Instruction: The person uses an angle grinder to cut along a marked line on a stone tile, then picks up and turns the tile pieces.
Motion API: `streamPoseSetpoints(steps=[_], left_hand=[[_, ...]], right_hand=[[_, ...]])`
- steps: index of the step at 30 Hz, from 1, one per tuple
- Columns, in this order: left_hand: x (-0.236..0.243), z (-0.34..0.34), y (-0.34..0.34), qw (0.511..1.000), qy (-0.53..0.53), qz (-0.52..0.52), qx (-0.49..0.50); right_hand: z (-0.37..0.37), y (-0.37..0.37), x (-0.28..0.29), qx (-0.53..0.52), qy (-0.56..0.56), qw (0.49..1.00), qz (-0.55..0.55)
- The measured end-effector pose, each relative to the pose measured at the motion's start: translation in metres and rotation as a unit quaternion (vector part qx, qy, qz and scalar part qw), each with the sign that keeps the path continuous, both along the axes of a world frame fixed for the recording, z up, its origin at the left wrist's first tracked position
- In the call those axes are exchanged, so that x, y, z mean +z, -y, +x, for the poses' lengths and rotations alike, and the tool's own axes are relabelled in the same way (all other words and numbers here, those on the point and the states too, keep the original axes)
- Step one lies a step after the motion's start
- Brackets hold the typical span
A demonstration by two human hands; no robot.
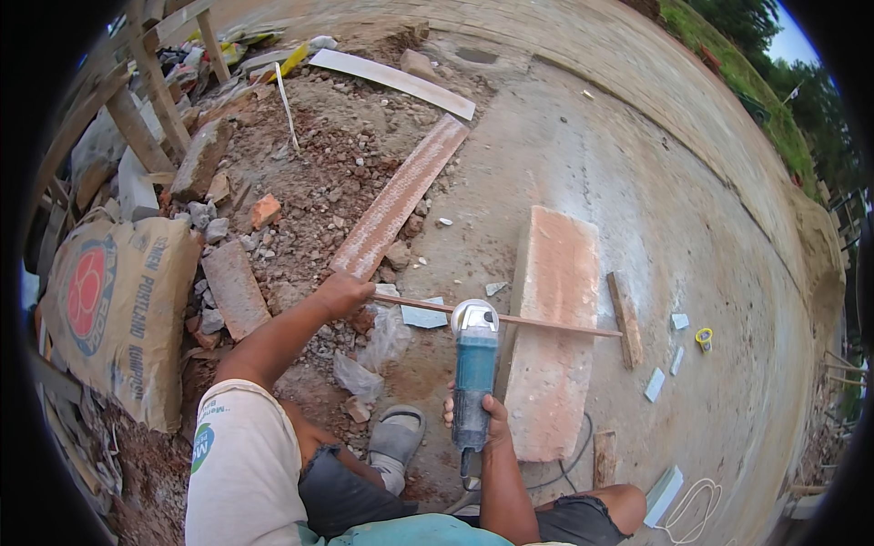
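Observation:
My left hand [346, 296] is closed around the near end of a long, thin brown strip [564, 327]. The strip reaches to the right and lies across a thick reddish-white concrete block [551, 382]. In my right hand [492, 419] is a teal and black angle grinder [475, 364], its silver guard [475, 316] over the strip, just left of the block. The guard hides the disc, so I cannot tell whether it touches the strip. Just beyond my left hand lies a brown plank-shaped tile [401, 200] with whitish marks.
A cement bag [123, 314] and broken bricks [235, 287] lie at the left among rubble. A white board [393, 82] lies farther off. Right of the block are a wooden piece [625, 318], pale blue offcuts [655, 384] and a yellow tape roll [704, 338]. The cord [578, 455] trails beside the block.

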State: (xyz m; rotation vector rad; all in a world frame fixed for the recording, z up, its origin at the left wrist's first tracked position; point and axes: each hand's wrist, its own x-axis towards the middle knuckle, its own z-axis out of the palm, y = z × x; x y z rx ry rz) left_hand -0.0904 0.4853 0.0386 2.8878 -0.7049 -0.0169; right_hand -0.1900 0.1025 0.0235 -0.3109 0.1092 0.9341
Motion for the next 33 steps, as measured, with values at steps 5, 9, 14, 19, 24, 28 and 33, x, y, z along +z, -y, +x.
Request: streamPoseSetpoints(steps=[5, 9, 14, 19, 24, 28, 33], left_hand=[[-0.002, -0.001, 0.0, 1.0, -0.001, -0.004, 0.002], [0.0, -0.002, 0.0, 1.0, -0.008, -0.019, -0.005], [-0.011, -0.003, -0.003, 1.0, 0.0, -0.014, 0.003], [-0.009, -0.002, -0.003, 1.0, 0.003, -0.013, 0.001], [-0.009, -0.002, -0.002, 1.0, 0.004, -0.008, 0.001], [-0.018, -0.001, -0.004, 1.0, 0.008, 0.02, 0.01], [-0.025, -0.001, -0.007, 1.0, 0.016, 0.018, 0.007]], right_hand=[[0.0, -0.013, 0.0, 0.02, 0.006, 0.999, 0.048], [0.0, -0.024, -0.001, 0.031, 0.007, 0.999, 0.029], [-0.001, -0.035, -0.001, 0.045, 0.003, 0.999, 0.012], [0.0, -0.044, -0.002, 0.065, 0.002, 0.998, 0.017], [-0.002, -0.055, -0.006, 0.073, 0.005, 0.997, 0.011], [-0.003, -0.054, -0.004, 0.064, 0.008, 0.998, 0.006], [-0.002, -0.04, -0.004, 0.044, 0.013, 0.999, -0.002]])
